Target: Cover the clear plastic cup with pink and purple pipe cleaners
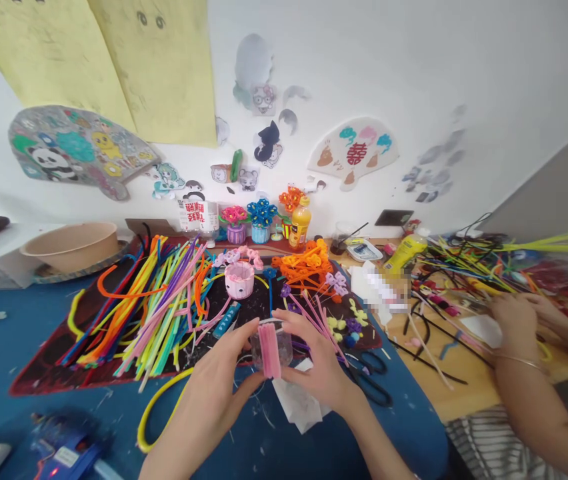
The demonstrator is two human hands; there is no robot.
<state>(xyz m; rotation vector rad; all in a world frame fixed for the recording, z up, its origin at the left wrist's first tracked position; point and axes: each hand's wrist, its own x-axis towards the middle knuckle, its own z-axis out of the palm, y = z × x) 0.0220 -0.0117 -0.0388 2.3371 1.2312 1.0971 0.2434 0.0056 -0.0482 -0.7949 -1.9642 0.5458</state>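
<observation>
My left hand [214, 383] and my right hand [317, 363] both grip a small clear plastic cup [270, 347], held low in the middle of the view above the blue table. A strip of pink pipe cleaners [269, 350] runs down the cup's front between my thumbs. My left thumb and fingers press the cup's left side; my right hand wraps its right side and rim. A finished pink-wrapped cup [239, 279] stands on the dark mat [44, 373] beyond.
A spread of coloured pipe cleaners [149, 307] lies left of the cup. Black scissors [371, 380] and crumpled white paper [297, 400] lie by my right wrist. A blue glue gun [67, 453] sits at bottom left. Another person's hands [519, 320] work at the right.
</observation>
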